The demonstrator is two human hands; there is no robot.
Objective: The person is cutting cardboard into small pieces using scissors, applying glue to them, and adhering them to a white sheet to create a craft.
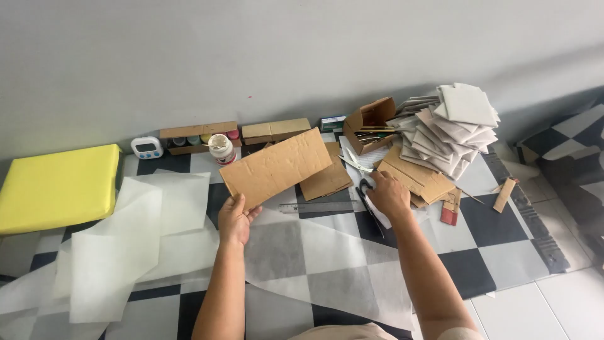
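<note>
Seen from the head camera I am watching, the left hand (234, 220) grasps a rectangular sheet of brown cardboard (275, 167) by its lower left corner, thumb on the near face, and holds it tilted above the checkered black, grey and white mat (503, 242). The right hand (387, 194) rests palm down on the mat just right of a metal ruler (318, 206), its fingers curled over the handles of black scissors (370, 203) whose blades point toward me; I cannot tell whether the fingers actually close on the handles or only lie on them. Thin white sheets of paper (126, 239) spread across the mat under and to the left of both arms. Behind the right hand lies a stack of flat cardboard pieces (418, 179), and beyond it a leaning pile of white squares (456, 126). A small open cardboard box (371, 123) holding sticks stands near the wall. A yellow cushion (56, 186) sits at far left, with a small white timer (146, 148) and a white jar (221, 148) beside it along the wall
</note>
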